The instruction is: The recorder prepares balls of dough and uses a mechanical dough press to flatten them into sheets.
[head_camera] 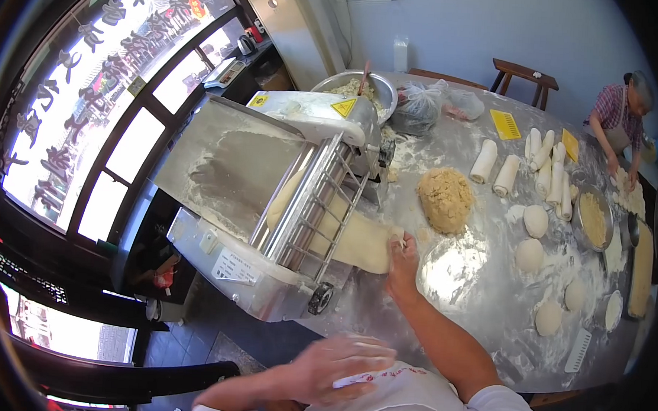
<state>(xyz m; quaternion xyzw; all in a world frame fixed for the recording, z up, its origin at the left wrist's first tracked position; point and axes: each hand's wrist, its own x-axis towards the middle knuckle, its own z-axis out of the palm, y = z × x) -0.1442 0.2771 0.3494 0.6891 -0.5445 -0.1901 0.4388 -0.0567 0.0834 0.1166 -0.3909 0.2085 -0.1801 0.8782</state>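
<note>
My right hand [403, 263] grips the end of a flat sheet of dough [363, 243]. The sheet comes out from between the steel rollers of a dough sheeter [320, 205], under its wire guard. In front of my apron [403, 393], my left hand [343, 368] is raised with nothing visible in it; it is blurred, with the fingers close together. Right of the sheet, a large lump of crumbly tan dough [445, 200] rests on the floured metal table [467, 335].
Rolled dough pieces [544, 161], dough balls [529, 255], yellow scrapers [504, 125] and a bowl of filling [592, 216] lie to the right. Behind the sheeter stands a steel bowl [391, 89] beside plastic bags [418, 107]. A co-worker [624, 117] handles dough at the far right.
</note>
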